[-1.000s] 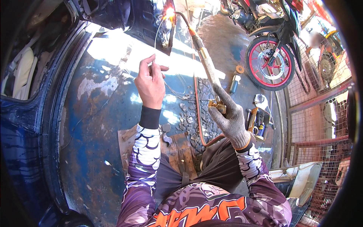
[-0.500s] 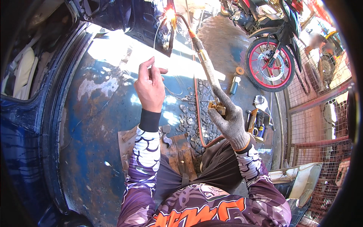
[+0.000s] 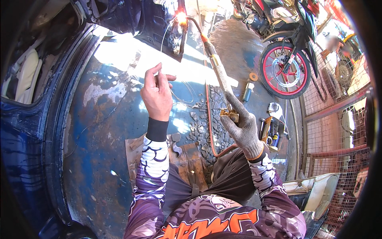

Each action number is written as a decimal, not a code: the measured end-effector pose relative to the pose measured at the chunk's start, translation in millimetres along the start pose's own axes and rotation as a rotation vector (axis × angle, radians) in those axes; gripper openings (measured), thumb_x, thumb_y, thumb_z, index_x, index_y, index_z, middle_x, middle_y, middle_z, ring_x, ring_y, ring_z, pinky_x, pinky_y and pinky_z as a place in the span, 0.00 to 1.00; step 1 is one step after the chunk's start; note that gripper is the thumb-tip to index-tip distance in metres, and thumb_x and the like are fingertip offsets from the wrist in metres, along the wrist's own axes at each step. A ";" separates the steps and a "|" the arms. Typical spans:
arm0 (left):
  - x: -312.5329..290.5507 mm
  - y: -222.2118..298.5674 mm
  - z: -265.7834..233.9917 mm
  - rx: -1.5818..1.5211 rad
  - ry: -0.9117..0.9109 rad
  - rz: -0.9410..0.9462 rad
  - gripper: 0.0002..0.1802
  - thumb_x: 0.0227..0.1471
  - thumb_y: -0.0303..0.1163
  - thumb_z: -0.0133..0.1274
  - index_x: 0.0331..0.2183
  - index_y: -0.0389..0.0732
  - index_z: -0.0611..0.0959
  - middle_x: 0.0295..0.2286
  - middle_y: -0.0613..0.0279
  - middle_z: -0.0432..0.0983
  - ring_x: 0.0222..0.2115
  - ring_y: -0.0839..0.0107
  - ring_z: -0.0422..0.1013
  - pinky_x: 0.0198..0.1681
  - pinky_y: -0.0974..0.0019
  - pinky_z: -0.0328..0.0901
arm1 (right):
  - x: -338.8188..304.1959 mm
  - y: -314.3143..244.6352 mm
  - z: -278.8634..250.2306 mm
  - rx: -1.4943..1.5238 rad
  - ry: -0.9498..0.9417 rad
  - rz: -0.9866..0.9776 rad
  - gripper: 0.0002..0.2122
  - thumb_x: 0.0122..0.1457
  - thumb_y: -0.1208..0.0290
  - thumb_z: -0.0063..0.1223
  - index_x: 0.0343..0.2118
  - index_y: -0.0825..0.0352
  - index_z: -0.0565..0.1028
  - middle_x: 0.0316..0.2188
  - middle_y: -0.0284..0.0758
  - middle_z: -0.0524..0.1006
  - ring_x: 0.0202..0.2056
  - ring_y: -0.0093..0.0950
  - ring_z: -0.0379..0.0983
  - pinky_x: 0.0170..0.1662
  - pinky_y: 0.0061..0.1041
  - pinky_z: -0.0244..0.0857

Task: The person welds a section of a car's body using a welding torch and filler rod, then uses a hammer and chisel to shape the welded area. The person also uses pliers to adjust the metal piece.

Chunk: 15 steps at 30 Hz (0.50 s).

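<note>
My right hand point(image 3: 242, 129), in a grey knit glove, is wrapped round the handle of a welding torch point(image 3: 217, 65) with brass valve knobs. The torch's bent tip reaches up to a bright glowing spot point(image 3: 182, 17) on the edge of a dark blue metal car panel point(image 3: 139, 26). Bare and raised left of the torch, my left hand point(image 3: 156, 97) pinches a thin filler wire point(image 3: 163, 39) between thumb and fingers. This wire curves up from the fingertips toward the glow. Its lower part, by the fingers, is hard to see against the sunlit floor.
A reddish hose point(image 3: 208, 115) runs along the floor past broken dark chips point(image 3: 199, 129). On the right are a motorcycle wheel point(image 3: 285, 69), a small bottle point(image 3: 248, 91), a tool box point(image 3: 273, 133) and a mesh fence point(image 3: 336, 131). A blue car body point(image 3: 28, 135) stands left.
The glow at the torch tip looks smaller, with less orange flare. Both hands keep their grips and have hardly moved; the whole view has shifted slightly.
</note>
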State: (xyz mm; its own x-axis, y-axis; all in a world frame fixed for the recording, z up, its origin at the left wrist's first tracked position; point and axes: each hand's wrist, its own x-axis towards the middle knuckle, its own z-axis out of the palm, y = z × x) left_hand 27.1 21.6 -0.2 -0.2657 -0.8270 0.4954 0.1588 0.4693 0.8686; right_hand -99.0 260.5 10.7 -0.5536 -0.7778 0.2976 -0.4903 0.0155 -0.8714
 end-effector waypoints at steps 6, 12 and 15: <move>-0.1 -0.5 -1.3 0.002 0.009 0.003 0.12 0.70 0.25 0.47 0.52 0.36 0.78 0.28 0.59 0.86 0.23 0.79 0.75 0.28 0.71 0.69 | -0.4 -1.6 1.3 0.015 0.021 -0.018 0.31 0.60 0.73 0.67 0.66 0.67 0.70 0.40 0.42 0.86 0.40 0.17 0.79 0.44 0.25 0.75; -0.9 2.5 -3.9 0.035 -0.016 -0.013 0.13 0.71 0.26 0.46 0.53 0.36 0.78 0.29 0.58 0.86 0.25 0.78 0.76 0.30 0.71 0.70 | -2.4 -4.1 -1.7 -0.042 -0.002 0.015 0.31 0.60 0.72 0.67 0.66 0.67 0.70 0.39 0.43 0.86 0.39 0.17 0.79 0.44 0.26 0.75; -1.7 4.4 -6.8 0.044 -0.053 -0.049 0.14 0.72 0.27 0.43 0.54 0.36 0.76 0.32 0.56 0.85 0.29 0.78 0.77 0.35 0.71 0.71 | -2.1 -4.9 -1.3 -0.031 0.006 -0.013 0.31 0.60 0.72 0.66 0.67 0.66 0.70 0.39 0.42 0.86 0.39 0.17 0.79 0.44 0.25 0.75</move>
State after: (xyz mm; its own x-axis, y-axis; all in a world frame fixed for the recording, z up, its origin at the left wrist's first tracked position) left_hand 34.7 22.9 2.7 -0.3223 -0.8325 0.4507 0.1025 0.4426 0.8908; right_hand -96.3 262.9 14.8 -0.5509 -0.7743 0.3115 -0.5183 0.0249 -0.8548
